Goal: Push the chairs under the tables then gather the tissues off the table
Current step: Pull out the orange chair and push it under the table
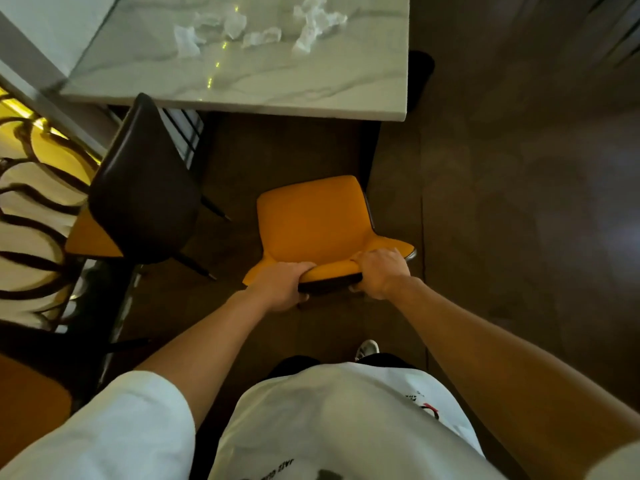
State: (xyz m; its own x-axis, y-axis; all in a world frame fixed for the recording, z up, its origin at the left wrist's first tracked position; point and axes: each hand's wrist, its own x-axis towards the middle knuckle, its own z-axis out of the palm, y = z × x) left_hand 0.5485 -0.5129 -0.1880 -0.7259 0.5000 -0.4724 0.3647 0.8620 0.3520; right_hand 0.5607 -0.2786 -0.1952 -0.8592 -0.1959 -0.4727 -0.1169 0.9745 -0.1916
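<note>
In front of the marble surface [242, 88], both hands grip the yellow chair's [311, 220] backrest, left hand [280, 285] and right hand [379, 271]. Crumpled tissues [256, 27] sit on top.

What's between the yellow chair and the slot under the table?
Nothing visible. Both hands, left hand and right hand, grip the yellow chair; bare floor leads to the marble table. The dark chair stands off left.

Dim brown floor [519, 202], patterned yellow-lit partition [31, 188]
</note>
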